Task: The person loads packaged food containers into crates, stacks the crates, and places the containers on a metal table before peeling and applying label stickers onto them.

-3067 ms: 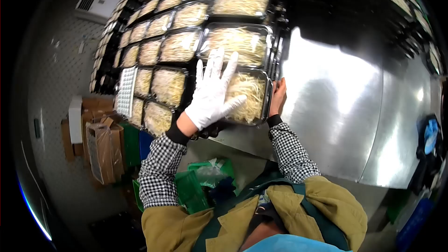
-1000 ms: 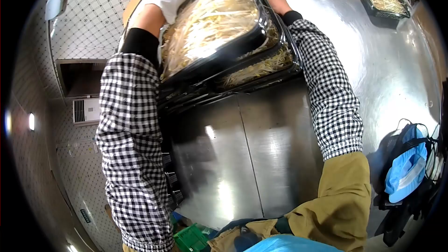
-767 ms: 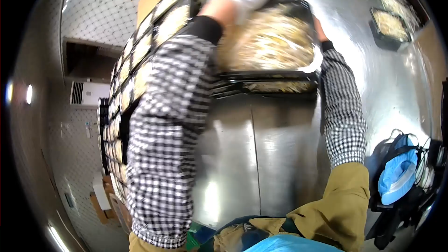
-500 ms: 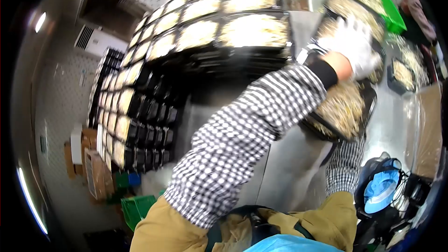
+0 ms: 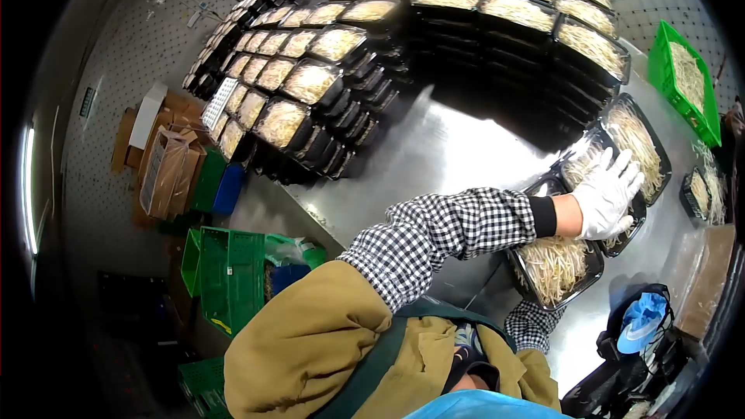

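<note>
My left hand [image 5: 609,195], in a white glove, lies with fingers spread over the middle black tray of bean sprouts [image 5: 580,164]. Beyond it sits another filled tray [image 5: 635,140], and a nearer tray of bean sprouts [image 5: 552,270] lies just below my left wrist. All three are close together, side by side. My right sleeve [image 5: 532,326] runs beneath the nearer tray, which hides most or all of my right hand. A small patch of white shows by the trays' left edge; I cannot tell what it is.
Tall stacks of filled black trays [image 5: 516,12] line the metal table's [image 5: 458,147] far side, with more stacks [image 5: 283,124] leftward. A green crate of sprouts [image 5: 687,81], a small tray [image 5: 696,192] and a blue cap [image 5: 642,322] are at right. Green crates [image 5: 233,271] stand lower left.
The view has swung, so the stacks and trays sit differently in it. My left hand, blurred before over the trays, now shows clearly with its fingers spread on the middle one.
</note>
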Available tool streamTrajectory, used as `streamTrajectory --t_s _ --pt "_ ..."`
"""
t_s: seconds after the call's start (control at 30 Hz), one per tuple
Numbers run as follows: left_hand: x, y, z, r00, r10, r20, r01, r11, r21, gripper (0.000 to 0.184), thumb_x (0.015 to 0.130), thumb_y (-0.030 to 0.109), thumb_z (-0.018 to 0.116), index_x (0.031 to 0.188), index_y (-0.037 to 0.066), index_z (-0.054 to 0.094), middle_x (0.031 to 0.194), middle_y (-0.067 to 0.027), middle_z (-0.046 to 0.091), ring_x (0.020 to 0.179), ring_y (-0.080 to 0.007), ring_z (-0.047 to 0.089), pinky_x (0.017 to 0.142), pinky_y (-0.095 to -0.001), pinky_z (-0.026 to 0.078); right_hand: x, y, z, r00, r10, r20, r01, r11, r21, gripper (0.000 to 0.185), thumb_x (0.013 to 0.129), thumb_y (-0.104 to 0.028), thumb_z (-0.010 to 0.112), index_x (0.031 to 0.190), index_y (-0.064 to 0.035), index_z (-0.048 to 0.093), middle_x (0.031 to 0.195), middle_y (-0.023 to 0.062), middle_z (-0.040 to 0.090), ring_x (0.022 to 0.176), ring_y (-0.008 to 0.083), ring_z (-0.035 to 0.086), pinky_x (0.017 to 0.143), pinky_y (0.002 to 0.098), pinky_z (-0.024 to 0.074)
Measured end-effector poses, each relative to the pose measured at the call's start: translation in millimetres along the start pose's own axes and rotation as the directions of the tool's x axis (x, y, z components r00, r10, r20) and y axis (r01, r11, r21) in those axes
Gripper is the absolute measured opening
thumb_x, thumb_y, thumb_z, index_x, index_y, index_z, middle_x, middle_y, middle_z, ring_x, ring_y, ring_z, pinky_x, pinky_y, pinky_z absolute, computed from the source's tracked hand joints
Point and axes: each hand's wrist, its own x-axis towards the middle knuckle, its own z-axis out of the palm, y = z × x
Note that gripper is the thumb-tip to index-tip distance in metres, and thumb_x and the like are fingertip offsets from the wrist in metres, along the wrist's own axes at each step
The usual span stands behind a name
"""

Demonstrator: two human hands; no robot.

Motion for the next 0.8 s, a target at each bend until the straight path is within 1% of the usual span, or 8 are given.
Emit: streamTrajectory --t_s 0.3,0.43,0.57,0.63,0.7,0.73,0.77,0.8 --pt "-68 -76 -72 0.995 -0.093 -0.032 0.095 0.993 0.069 0.071 0.085 0.041 0.047 0.136 -0.004 0.03 0.138 -0.0228 0.031 0.133 -0.0399 0.023 0.108 -0.0536 0.015 -53 -68 97 1.0 -0.014 0.014 0.013 0.995 0.098 0.029 0.084 -0.007 0.043 0.107 0.0001 0.06 0.093 0.0216 0.064 0.086 0.0312 0.062 0.076 0.0369 0.0465" --pt "-96 -135 -101 0.985 -0.171 0.034 0.162 0.968 0.19 0.07 0.089 0.047 0.039 0.137 -0.002 0.029 0.143 -0.0233 0.028 0.135 -0.0392 0.02 0.109 -0.0521 0.012 -34 -141 177 0.997 -0.072 -0.018 0.075 0.98 0.185 0.031 0.085 -0.007 0.042 0.109 -0.0002 0.06 0.095 0.021 0.065 0.087 0.0299 0.062 0.077 0.0357 0.0465" --pt "-121 -205 -143 0.978 -0.208 0.001 0.202 0.949 0.243 0.072 0.088 0.051 0.04 0.136 -0.002 0.032 0.143 -0.0222 0.029 0.135 -0.0378 0.021 0.108 -0.0521 0.015 7 -222 286 0.977 -0.173 -0.122 0.201 0.938 0.281 0.032 0.085 -0.006 0.042 0.111 -0.0005 0.06 0.096 0.0204 0.065 0.088 0.0286 0.063 0.078 0.0345 0.0465" --pt "-134 -237 -166 0.972 -0.236 0.015 0.223 0.933 0.283 0.069 0.088 0.047 0.043 0.136 0.0 0.033 0.144 -0.0207 0.027 0.135 -0.0364 0.02 0.108 -0.0525 0.016 22 -269 336 0.956 -0.23 -0.18 0.281 0.895 0.346 0.033 0.085 -0.006 0.041 0.112 -0.0006 0.06 0.097 0.0201 0.065 0.088 0.0279 0.063 0.078 0.0339 0.0465" --pt "-149 -266 -187 0.965 -0.262 -0.003 0.25 0.915 0.318 0.067 0.088 0.045 0.044 0.136 0.0 0.033 0.145 -0.0199 0.025 0.135 -0.0356 0.02 0.107 -0.0527 0.018 11 -329 346 0.983 -0.173 -0.059 0.172 0.764 0.621 0.035 0.09 -0.009 0.038 0.119 -0.001 0.057 0.1 0.0138 0.067 0.088 0.019 0.062 0.079 0.0301 0.0458" --pt "-155 -281 -195 0.962 -0.27 -0.036 0.266 0.904 0.334 0.066 0.088 0.044 0.045 0.136 0.0 0.033 0.145 -0.0195 0.025 0.135 -0.0349 0.021 0.107 -0.0529 0.019 15 -337 373 0.992 -0.118 0.046 0.04 0.637 0.77 0.034 0.094 -0.012 0.036 0.118 -0.0007 0.057 0.099 0.0104 0.067 0.089 0.0145 0.06 0.08 0.028 0.0451" --pt "-158 -293 -204 0.96 -0.268 -0.08 0.279 0.892 0.356 0.065 0.088 0.043 0.046 0.137 0.003 0.032 0.144 -0.019 0.027 0.135 -0.0343 0.021 0.107 -0.0532 0.02 14 -353 374 0.986 -0.15 0.072 0.092 0.855 0.51 0.03 0.092 -0.013 0.042 0.112 -0.0005 0.06 0.095 0.0173 0.067 0.085 0.0223 0.063 0.076 0.0317 0.0462" --pt "-162 -305 -212 0.948 -0.314 -0.058 0.314 0.881 0.354 0.064 0.088 0.042 0.046 0.138 0.004 0.032 0.144 -0.0182 0.027 0.135 -0.0341 0.021 0.106 -0.0534 0.02 11 -371 378 0.98 -0.191 0.047 0.158 0.906 0.393 0.027 0.091 -0.014 0.045 0.108 -0.0005 0.06 0.092 0.021 0.065 0.083 0.0286 0.062 0.074 0.0347 0.0462"
